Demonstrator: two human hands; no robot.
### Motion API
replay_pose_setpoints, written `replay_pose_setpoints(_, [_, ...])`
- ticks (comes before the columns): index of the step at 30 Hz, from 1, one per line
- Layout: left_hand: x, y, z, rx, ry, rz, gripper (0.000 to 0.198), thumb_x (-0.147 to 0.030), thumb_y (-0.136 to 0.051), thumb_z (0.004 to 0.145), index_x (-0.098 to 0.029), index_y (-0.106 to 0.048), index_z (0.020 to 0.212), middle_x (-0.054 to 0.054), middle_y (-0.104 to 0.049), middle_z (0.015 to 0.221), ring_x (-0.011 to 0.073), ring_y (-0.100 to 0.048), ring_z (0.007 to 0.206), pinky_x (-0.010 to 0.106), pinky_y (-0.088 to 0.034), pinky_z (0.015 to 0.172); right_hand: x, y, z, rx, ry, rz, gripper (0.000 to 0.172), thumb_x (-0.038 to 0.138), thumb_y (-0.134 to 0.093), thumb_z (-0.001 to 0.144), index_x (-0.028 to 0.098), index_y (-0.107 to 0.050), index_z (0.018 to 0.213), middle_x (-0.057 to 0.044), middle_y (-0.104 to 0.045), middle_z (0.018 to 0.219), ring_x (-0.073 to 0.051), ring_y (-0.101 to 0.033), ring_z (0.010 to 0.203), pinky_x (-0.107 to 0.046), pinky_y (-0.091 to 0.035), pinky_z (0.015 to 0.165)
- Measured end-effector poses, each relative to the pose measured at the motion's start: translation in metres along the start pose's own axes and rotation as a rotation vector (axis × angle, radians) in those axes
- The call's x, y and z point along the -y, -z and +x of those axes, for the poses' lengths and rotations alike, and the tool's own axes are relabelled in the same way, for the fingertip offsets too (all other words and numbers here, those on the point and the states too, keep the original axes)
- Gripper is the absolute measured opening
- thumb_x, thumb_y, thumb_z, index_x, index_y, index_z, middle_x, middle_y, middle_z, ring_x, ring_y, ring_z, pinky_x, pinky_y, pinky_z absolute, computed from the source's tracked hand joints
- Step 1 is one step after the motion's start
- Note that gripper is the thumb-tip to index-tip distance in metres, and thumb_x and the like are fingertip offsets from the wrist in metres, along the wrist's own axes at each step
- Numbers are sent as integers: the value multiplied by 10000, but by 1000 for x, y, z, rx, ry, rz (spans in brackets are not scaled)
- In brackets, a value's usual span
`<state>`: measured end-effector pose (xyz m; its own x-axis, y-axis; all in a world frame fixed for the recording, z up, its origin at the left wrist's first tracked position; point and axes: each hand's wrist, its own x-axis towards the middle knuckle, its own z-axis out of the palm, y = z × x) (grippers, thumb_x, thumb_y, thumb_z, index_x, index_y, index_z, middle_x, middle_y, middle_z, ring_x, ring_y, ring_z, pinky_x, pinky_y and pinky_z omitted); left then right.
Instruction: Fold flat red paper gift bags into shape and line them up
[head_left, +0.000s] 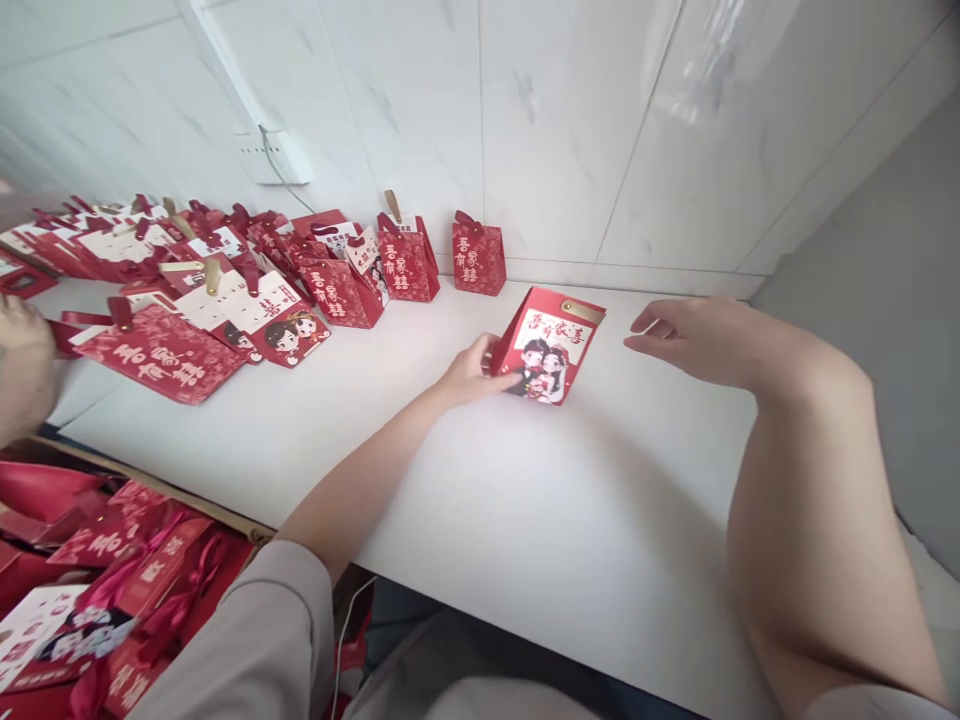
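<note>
A person's bare left hand (pixel 474 376) grips a red cardboard gift box (pixel 546 352) shaped like a small tent, its white panel printed with a cartoon bridal couple and Chinese lettering. The thumb presses the front; the other fingers are mostly hidden, perhaps wrapped around the side. The box sits tilted at the middle of a smooth white table (pixel 525 490), a gold strap (pixel 582 311) fastened near its top. To its right, apart from it, the bare right hand (pixel 694 340) hovers with fingers loosely bent, a narrow gap between thumb and fingers. Behind, against a white marbled tile wall (pixel 555 120), stands a patterned red box with a dark red ribbon loop (pixel 478 260). More red-and-white boxes (pixel 120 240) crowd the left, where another person's hand (pixel 22 330) shows at the edge.
</note>
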<state>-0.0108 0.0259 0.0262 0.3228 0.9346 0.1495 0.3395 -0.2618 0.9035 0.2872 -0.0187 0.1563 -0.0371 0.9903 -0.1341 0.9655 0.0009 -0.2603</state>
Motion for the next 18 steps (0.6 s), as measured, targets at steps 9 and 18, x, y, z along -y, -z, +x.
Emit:
replay_pose_setpoints(9, [-81, 113, -62, -662, -84, 234, 462, -377, -786, 735, -224, -605, 1131, 36, -667, 1033, 197, -672, 915, 306, -568, 765, 4, -3, -2, 55, 56, -2, 439, 593, -519, 860, 302, -661, 1156, -89, -717, 1210, -302, -681, 880, -402, -503, 653])
replay_pose_setpoints(18, [-83, 177, -292, -1391, 201, 512, 788, -485, -729, 696, -454, -405, 1414, -60, -623, 1360, 260, -639, 1194, 555, -547, 989, -13, -9, 7, 75, 80, 15, 443, 649, -470, 897, 329, -629, 1158, -86, -691, 1270, -304, -656, 943, -447, -456, 772])
